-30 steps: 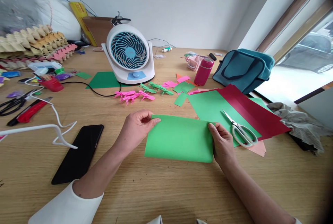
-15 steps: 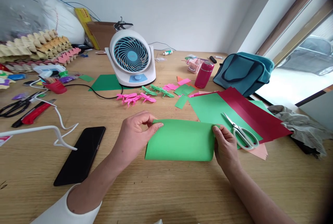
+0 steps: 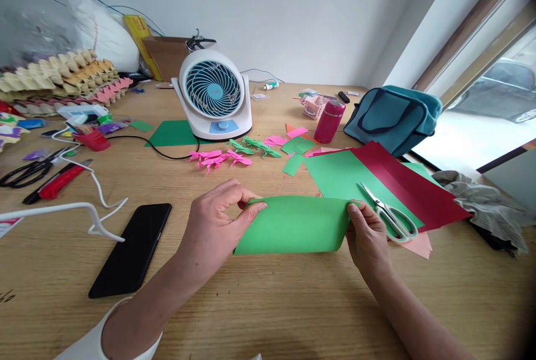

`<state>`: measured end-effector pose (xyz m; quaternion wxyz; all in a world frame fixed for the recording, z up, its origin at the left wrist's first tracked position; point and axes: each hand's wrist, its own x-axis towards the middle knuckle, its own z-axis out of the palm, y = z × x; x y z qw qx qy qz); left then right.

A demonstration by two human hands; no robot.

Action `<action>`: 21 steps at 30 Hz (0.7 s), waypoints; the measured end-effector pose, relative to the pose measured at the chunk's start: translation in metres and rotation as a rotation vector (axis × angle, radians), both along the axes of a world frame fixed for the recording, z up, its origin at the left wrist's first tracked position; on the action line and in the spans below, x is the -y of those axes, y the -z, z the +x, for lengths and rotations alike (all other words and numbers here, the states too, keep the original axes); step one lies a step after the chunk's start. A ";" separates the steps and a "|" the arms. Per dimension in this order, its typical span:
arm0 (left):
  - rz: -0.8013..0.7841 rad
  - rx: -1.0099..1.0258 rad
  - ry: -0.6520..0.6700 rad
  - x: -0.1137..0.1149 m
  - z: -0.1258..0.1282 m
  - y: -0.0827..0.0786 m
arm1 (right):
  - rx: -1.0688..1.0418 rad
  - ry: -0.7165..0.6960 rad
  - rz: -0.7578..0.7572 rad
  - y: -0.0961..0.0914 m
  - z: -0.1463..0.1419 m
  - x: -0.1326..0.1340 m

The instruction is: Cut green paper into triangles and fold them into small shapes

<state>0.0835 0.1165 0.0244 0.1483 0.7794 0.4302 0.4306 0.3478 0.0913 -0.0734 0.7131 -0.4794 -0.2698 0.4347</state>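
A light green sheet of paper [image 3: 293, 226] lies folded over on the wooden table [image 3: 268, 304] in front of me. My left hand [image 3: 213, 226] pinches its upper left corner between thumb and fingers. My right hand [image 3: 366, 237] grips its upper right corner. The near edge of the sheet curves in a soft fold and the top edge is lifted slightly off the table. White-handled scissors [image 3: 391, 215] lie just right of my right hand on a larger green sheet [image 3: 343, 176].
A black phone [image 3: 132, 248] lies left of my left arm, by a white cable [image 3: 96, 204]. Behind stand a white desk fan [image 3: 213, 95], pink and green folded paper figures [image 3: 234, 153], a magenta bottle [image 3: 329, 120], a teal bag [image 3: 393, 117] and a dark red sheet [image 3: 410, 181]. Black scissors [image 3: 25, 170] lie far left.
Both hands have raised the top edge of the green sheet and drawn it toward me, so the sheet looks shorter and more curled. The view shifted slightly.
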 end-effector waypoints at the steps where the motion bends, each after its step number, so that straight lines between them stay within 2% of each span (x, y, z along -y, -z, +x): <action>1: -0.003 0.000 0.002 0.000 0.000 0.000 | -0.005 -0.001 0.003 0.000 0.000 0.000; 8: -0.100 0.013 -0.015 -0.002 -0.002 0.000 | 0.018 -0.009 0.025 0.001 -0.001 0.000; 15: -0.413 0.095 -0.028 -0.018 -0.012 0.014 | 0.106 -0.012 0.053 0.007 -0.001 -0.001; 21: -0.535 0.104 -0.008 -0.036 -0.016 0.026 | 0.196 -0.065 0.095 0.010 0.000 -0.002</action>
